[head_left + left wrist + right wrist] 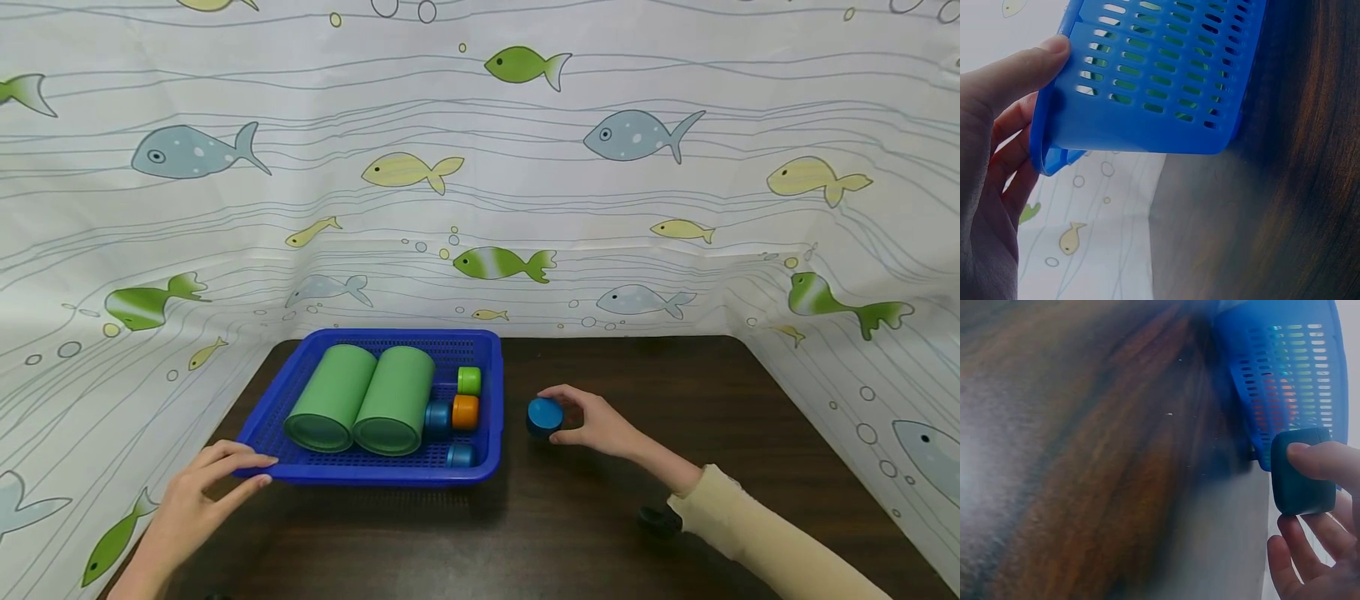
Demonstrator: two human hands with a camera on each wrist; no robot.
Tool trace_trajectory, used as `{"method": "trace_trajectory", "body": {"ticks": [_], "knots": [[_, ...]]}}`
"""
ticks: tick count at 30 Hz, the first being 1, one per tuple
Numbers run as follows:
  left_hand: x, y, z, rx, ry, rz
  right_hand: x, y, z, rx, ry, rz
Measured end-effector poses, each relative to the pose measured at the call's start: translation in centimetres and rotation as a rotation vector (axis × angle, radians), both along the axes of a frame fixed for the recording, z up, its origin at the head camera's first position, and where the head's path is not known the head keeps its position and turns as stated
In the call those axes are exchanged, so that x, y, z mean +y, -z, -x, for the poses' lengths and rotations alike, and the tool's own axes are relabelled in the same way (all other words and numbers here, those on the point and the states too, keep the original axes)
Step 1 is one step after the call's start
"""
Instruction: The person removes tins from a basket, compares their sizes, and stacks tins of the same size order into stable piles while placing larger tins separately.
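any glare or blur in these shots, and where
Head view: fairly crisp, soft sheen low on the dark brown wood-grain tabletop, shadow under the blue rectangular plastic basket; left wrist view: greyish haze on the tabletop beside the basket; right wrist view: pale glare at the left edge, grain smeared, basket washed out.

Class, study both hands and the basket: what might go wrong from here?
The right hand pinches a blue container, which may slip from that grip. The left hand grips the basket only at one corner; a tug might tilt it. The green cylinders lie on their sides, so tilting could roll them.
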State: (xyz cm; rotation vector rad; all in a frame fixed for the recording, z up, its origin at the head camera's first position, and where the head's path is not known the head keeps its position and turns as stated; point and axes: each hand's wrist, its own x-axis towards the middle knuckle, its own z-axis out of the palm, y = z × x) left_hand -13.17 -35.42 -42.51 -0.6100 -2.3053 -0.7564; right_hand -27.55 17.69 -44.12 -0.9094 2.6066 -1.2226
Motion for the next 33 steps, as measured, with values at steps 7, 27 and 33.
{"method": "trace_trajectory", "body": {"ticks": [7,27,33], "knots": [[-0.1,0.0,0.0,-0.050,-0.021,-0.011,0.3,0.9,-0.5,-0.029,-0.010,-0.028],[-0.1,0.3,0.2,0.052,0.041,-0.014,1.0,1.9,-1.2,-0.078,-0.082,-0.078],[0.0,0.3,0.3,0.048,0.045,-0.016,1.2,2.0,-0.9,-0.090,-0.075,-0.075]]}}
